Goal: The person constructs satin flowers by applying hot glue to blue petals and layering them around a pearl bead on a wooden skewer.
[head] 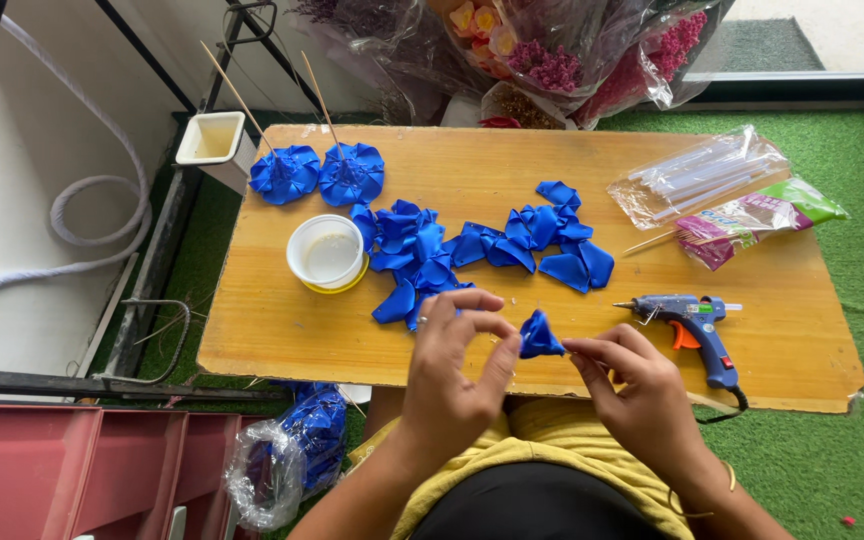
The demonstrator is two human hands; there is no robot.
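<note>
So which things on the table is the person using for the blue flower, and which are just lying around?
In use:
- small blue ribbon bud, pinched between left hand and right hand
- loose blue ribbon petals
- two finished blue flowers on sticks
- blue glue gun
- bag of glue sticks

Lying about:
- white tub
- wrapped dried bouquets
- white hose

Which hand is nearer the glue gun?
Right. The right hand is just left of the glue gun; the left hand lies farther left, beyond the blue ribbon petal.
</note>
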